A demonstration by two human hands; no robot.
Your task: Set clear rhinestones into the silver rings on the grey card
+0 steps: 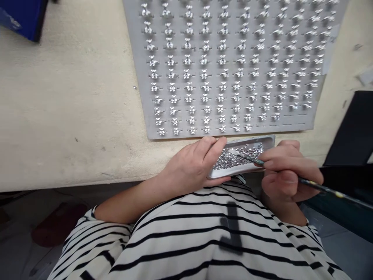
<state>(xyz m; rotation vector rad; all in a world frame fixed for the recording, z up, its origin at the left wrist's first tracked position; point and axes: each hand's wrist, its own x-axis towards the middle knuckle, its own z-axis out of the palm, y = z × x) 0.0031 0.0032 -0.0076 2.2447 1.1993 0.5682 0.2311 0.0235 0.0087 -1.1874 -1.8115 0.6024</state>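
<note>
My left hand [190, 165] is closed around the left end of a small white tray [230, 172] at the table's front edge. Small shiny clear stones [229, 160] lie loose in the tray, mostly in its left and middle part. Between the fingers of my right hand [293, 169] is a thin, paint-speckled stick [335, 191]. Its pale tip is over the stones, and I cannot tell if a stone sticks to it. Just beyond the tray, a grey board [291, 126] carries rows of silvery rings [205, 86] set in slits; several slits at its near right corner hold no ring.
The cream table [72, 116] ends just in front of my body. A blue object [21, 17] is at the far left, and a black flat object [351, 130] lies at the right. One tiny stone [135, 87] rests left of the board.
</note>
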